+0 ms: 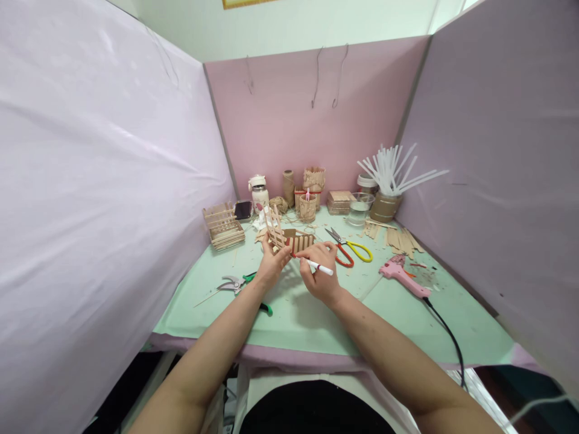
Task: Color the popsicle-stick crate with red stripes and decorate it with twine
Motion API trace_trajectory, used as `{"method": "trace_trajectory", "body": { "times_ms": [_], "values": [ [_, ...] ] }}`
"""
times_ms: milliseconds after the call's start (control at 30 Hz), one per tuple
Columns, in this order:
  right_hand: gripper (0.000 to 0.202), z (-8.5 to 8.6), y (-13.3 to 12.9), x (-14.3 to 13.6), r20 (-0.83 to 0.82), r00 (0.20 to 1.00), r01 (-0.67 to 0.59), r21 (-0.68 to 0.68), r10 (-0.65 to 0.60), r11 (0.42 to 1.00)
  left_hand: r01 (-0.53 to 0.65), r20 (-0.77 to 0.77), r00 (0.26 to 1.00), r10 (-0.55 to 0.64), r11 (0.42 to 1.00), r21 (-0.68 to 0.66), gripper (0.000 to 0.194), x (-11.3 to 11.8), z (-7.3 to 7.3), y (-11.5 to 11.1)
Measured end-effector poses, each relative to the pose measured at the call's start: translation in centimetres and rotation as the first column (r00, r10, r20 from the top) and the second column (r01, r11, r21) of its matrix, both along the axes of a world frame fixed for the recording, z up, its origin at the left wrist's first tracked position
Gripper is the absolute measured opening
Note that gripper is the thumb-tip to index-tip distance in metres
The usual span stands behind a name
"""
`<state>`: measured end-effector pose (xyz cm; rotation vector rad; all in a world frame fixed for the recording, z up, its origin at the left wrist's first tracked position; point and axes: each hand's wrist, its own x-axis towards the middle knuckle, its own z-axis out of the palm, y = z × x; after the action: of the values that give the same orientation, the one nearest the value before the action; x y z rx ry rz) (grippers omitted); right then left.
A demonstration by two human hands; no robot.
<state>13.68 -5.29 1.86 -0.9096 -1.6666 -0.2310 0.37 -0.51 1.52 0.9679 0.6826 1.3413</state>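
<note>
My left hand (272,263) is closed around the lower left side of a small wooden stick model (301,243), which has a lattice piece (274,228) standing up at its left. Between the fingers of my right hand (321,271) is a white marker pen (320,266), its tip pointing left at a reddish part on the model's front. Both hands are close together above the green tabletop. Fingers partly hide the model's lower edge.
Red and yellow scissors (348,246) lie right of the model, with a pink glue gun (404,276) and its black cord further right. Green-handled pruners (235,283) lie left. Behind stand a stick basket (224,229), a bottle (259,196) and a water bowl (359,211).
</note>
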Motion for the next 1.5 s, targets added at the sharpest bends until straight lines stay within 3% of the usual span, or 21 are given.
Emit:
{"method": "trace_trajectory", "body": {
  "times_ms": [700,1500],
  "values": [
    [0.013,-0.23,0.11,0.02,0.017,1.0,-0.007,0.005,0.007,1.0,0.048,-0.01,0.999,-0.048,0.998,-0.029,0.083,-0.4,-0.76,0.55],
    [0.015,-0.11,0.07,-0.01,0.027,0.999,-0.028,0.007,0.027,1.0,0.054,-0.014,0.998,-0.054,0.998,-0.031,0.087,-0.44,-0.91,0.62]
  ]
}}
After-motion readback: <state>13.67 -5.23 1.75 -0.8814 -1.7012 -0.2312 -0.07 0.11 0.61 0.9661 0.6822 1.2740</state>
